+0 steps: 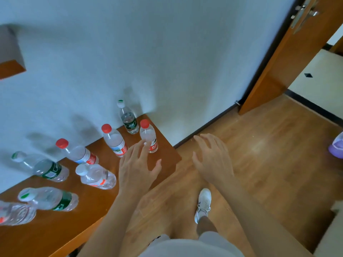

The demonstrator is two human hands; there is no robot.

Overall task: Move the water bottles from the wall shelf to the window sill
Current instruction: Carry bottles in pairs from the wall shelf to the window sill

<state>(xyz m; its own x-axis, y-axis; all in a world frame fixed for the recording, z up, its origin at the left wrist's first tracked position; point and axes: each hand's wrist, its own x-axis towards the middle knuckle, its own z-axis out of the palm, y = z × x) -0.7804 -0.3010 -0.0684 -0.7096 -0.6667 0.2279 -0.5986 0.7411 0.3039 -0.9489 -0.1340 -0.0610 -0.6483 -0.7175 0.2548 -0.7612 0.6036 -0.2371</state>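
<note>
The upright red-capped bottle at the shelf end stands just beyond the left hand, its grip spread and empty; the right hand, likewise empty, hangs farther off.

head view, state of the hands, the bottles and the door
left hand, open, fingers spread at the end red-cap bottle
right hand, open, empty
end red-cap bottle, capped, standing on the shelf, not gripped
far green-label bottle, capped, standing
door, open
</note>
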